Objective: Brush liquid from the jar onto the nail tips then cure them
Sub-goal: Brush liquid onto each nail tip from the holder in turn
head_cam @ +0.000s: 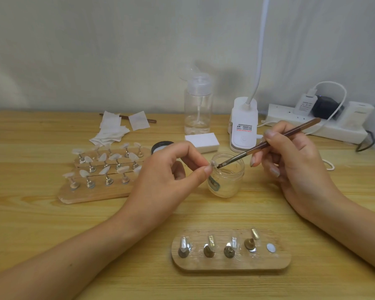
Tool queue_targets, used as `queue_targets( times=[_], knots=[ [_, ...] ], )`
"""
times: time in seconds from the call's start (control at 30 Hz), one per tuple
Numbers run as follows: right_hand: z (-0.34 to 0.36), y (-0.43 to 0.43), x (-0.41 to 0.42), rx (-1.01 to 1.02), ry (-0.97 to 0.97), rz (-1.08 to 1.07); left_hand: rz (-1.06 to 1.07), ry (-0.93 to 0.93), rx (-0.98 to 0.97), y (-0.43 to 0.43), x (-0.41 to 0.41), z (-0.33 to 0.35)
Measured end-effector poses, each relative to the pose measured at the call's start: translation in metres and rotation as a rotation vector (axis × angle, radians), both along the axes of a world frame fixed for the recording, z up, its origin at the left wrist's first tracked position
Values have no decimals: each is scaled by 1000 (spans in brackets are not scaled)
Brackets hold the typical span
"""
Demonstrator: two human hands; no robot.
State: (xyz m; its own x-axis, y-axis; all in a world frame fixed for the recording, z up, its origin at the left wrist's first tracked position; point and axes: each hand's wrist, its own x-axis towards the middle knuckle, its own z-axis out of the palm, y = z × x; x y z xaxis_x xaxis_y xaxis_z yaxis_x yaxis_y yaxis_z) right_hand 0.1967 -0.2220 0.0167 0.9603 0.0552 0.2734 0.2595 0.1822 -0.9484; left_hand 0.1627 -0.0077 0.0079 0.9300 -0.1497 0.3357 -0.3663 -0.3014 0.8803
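The grip of the left hand (167, 176) pinches a tiny clear nail tip (213, 163) between thumb and first finger, just over the left rim of the open jar (226, 182) in the middle of the frame. The grip of the right hand (294, 161) pinches a brown brush (268, 141). The brush slants down from the upper right, and its dark hairs meet the nail tip from the right. The jar stands on the tabletop (52, 224) right below them.

A plain off-white wall (95, 50) fills the far half of the scene, softly and evenly lit. Against it stands a light wooden table (52, 224) with clear grain. At far right, a white desk lamp (244, 124) sends its neck upward beside a white power strip (338, 127) lying along the wall.
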Motion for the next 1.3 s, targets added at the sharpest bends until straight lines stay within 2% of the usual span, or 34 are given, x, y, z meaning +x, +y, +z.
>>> queue_targets(
  times=[0.2, 0.37, 0.53, 0.77, 1.0, 1.13, 1.3],
  knots=[
    [1, 0, -2, 7, -60, 50, -2, -11, 11, 0, -1, 0],
    [0, -1, 0, -6, -43, -36, 0, -13, 11, 0, -2, 0],
    [1, 0, -2, 10, -137, 64, 0, -6, 6, 0, -2, 1],
    [2, 3, -4, -21, -124, 10, 0, 3, 2, 0, -1, 0],
    [1, -1, -3, 32, -199, -8, -4, -4, 6, 0, -1, 0],
    [1, 2, -4, -30, -231, 65, -1, 0, 6, 0, -1, -1],
    [1, 2, -5, -56, -224, 1, -1, -6, 11, 0, -1, -1]
  ],
)
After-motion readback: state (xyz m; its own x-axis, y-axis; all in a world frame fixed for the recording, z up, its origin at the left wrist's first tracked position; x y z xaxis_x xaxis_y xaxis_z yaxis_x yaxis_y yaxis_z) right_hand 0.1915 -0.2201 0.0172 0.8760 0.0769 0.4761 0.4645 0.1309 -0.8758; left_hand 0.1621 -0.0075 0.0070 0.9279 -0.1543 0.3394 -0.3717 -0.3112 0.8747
